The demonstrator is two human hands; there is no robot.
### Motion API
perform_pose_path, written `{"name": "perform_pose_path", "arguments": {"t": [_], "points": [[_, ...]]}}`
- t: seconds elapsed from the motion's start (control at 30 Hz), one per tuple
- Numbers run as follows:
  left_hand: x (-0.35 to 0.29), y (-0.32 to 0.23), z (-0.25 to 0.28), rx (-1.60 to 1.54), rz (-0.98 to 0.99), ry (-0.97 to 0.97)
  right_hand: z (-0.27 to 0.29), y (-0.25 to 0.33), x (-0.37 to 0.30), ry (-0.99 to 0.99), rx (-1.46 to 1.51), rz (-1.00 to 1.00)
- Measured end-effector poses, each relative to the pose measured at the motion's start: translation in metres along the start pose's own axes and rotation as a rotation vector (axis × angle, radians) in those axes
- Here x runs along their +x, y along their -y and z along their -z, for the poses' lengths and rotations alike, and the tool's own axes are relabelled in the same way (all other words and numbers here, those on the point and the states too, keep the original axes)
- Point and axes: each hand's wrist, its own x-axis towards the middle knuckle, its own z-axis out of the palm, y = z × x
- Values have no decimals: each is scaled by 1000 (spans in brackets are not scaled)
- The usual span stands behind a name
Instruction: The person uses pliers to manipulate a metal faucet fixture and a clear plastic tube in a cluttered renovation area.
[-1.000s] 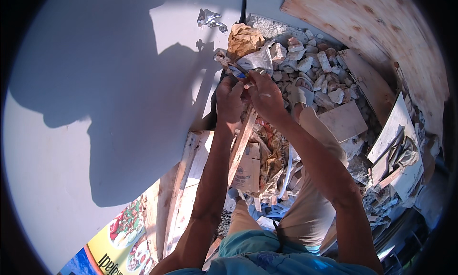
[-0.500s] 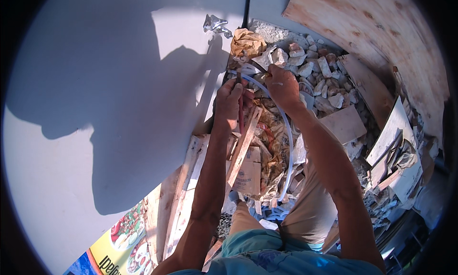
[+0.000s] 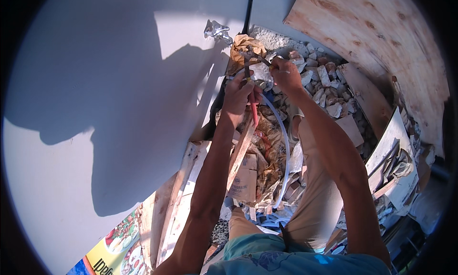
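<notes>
A pale grey wall [image 3: 47,170] fills the left side, stone rubble [image 3: 331,75] heaped right of it. A whitish hose [image 3: 286,146] curves downward below crumpled brown paper [image 3: 243,40]. The left hand [image 3: 237,95] and right hand [image 3: 286,75] each clasp, fingers curled, one arm of a dark, red-handled tool [image 3: 253,108], its far end against the paper in view.

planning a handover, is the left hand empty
No, the left hand holds a red-handled tool, its red end showing below the hand.
</notes>
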Motion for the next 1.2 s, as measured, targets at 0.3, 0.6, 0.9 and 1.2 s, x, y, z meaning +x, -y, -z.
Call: {"name": "perform_pose_path", "arguments": {"t": [0.3, 0.6, 0.9, 1.2], "points": [[21, 15, 8, 87, 2, -78, -20, -19, 39, 23, 12, 152], [37, 9, 18, 110, -15, -111, -25, -6, 51, -35, -4, 174], [36, 11, 23, 132, -25, -160, -23, 4, 46, 95, -66, 104], [47, 19, 29, -79, -86, -179, -44, -1, 44, 41, 156, 110]]}}
